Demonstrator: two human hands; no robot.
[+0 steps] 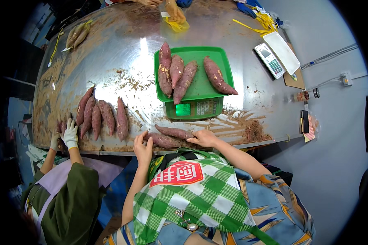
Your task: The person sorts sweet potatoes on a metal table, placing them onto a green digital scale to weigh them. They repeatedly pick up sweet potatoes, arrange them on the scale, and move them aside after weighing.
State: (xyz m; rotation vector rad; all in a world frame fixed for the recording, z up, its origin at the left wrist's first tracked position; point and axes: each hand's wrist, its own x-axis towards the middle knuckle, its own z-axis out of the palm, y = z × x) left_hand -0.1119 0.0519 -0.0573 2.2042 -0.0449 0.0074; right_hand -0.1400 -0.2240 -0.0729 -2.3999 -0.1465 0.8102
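Two reddish-purple sweet potatoes lie at the near edge of the metal table, just in front of my apron. My left hand [143,147] has its thumb and fingers around the left end of the lower sweet potato [164,141]. At the other side, my right hand [205,138] grips the right end of the upper sweet potato [175,132]. Beyond them stands a green digital scale [196,114] with a lit display. Its green tray [202,88] holds three sweet potatoes [165,70] on the left and one sweet potato [217,75] on the right, its tip over the rim.
A co-worker's gloved hands [70,134] touch sweet potatoes at left, beside a row of several more [96,119]. Across the table, another person's hand [175,13] holds a yellow mesh bag [179,27]. A keypad device [270,61] and root scraps [254,131] lie at right.
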